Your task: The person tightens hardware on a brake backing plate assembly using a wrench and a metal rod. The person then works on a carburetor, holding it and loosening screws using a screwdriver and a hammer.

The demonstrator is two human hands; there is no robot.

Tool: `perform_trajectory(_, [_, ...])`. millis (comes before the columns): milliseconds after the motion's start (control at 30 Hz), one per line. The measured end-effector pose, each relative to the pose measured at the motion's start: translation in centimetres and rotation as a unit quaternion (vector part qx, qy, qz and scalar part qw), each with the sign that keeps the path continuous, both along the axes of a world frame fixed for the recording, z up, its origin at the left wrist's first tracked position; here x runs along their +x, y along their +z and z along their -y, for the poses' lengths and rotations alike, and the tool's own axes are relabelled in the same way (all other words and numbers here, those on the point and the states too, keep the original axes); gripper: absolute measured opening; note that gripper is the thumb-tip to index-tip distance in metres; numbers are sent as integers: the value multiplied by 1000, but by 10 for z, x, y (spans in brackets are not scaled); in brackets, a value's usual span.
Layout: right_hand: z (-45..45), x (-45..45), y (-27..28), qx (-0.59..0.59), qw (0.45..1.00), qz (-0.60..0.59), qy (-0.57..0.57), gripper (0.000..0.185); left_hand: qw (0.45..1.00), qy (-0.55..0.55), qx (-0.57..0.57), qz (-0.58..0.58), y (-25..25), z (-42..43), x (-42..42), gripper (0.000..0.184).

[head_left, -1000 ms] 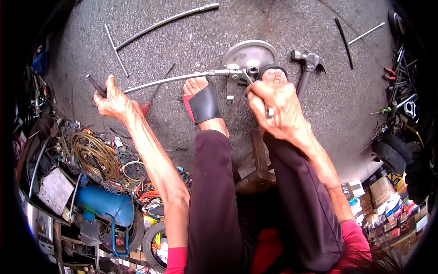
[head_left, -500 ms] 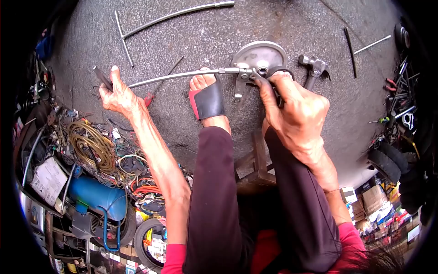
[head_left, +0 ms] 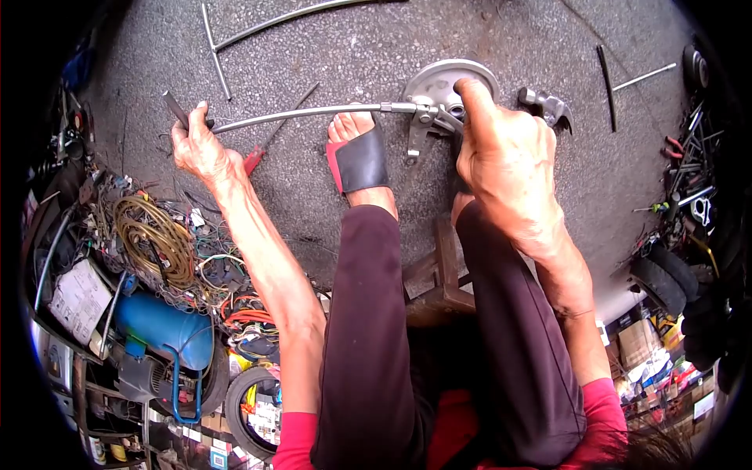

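My left hand [head_left: 202,150] is wrapped round the dark crossbar [head_left: 177,110] of a T-handle wrench. Its curved silver shaft [head_left: 305,112] reaches right, over my sandalled foot, to a joint on a bracket [head_left: 419,135] beside a round metal plate [head_left: 440,76]. My right hand [head_left: 509,160] is bent over the right side of that plate, thumb and fingers closed near the joint; what it grips is mostly hidden beneath it. A hammer [head_left: 546,106] lies just right of this hand, its handle covered.
Another long T-handle [head_left: 270,30] lies at the top left, a smaller one [head_left: 644,77] at the right. A red-handled screwdriver [head_left: 253,160] is on the ground near my left wrist. Coiled tubing [head_left: 153,239], a blue tank [head_left: 164,329] and wires crowd the lower left; tyres [head_left: 659,283] sit right.
My right hand has moved up and right from beside the joint and turned over the plate. The spanner seen in it earlier is now hidden. My left hand keeps its hold on the crossbar.
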State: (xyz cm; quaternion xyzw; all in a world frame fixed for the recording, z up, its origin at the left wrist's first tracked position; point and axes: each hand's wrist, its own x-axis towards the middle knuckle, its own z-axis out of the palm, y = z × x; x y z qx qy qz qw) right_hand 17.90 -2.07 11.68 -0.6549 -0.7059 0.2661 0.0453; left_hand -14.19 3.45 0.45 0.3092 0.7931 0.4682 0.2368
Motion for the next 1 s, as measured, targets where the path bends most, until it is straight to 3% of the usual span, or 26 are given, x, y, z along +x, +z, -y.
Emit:
perform_trajectory(100, [-7,1,-4,-21,999,-5,-37,14,999,0,8,38,3,-2,2,30])
perform_trajectory(200, [-25,9,-18,29,997,-30,-58,11,998,3,4,62,2,-1,-2,25])
perform_trajectory(333, [-39,8,-29,57,994,63,-67,9,999,-3,7,45,6,-4,3,24])
perform_trajectory(367, [-35,3,-25,78,986,123,-79,7,999,-4,4,44,4,-4,0,25])
perform_trajectory(500, [-30,5,-32,257,955,147,-3,10,1000,-12,-9,12,8,1,2,28])
perform_trajectory(800, [-43,-11,-5,114,946,257,159,9,999,-13,5,29,3,4,-2,31])
perform_trajectory(900, [-46,-19,-14,123,939,277,163,8,1000,3,-1,31,7,2,3,29])
perform_trajectory(1000, [-47,-14,-23,138,952,217,168,11,999,12,-4,41,6,0,4,29])
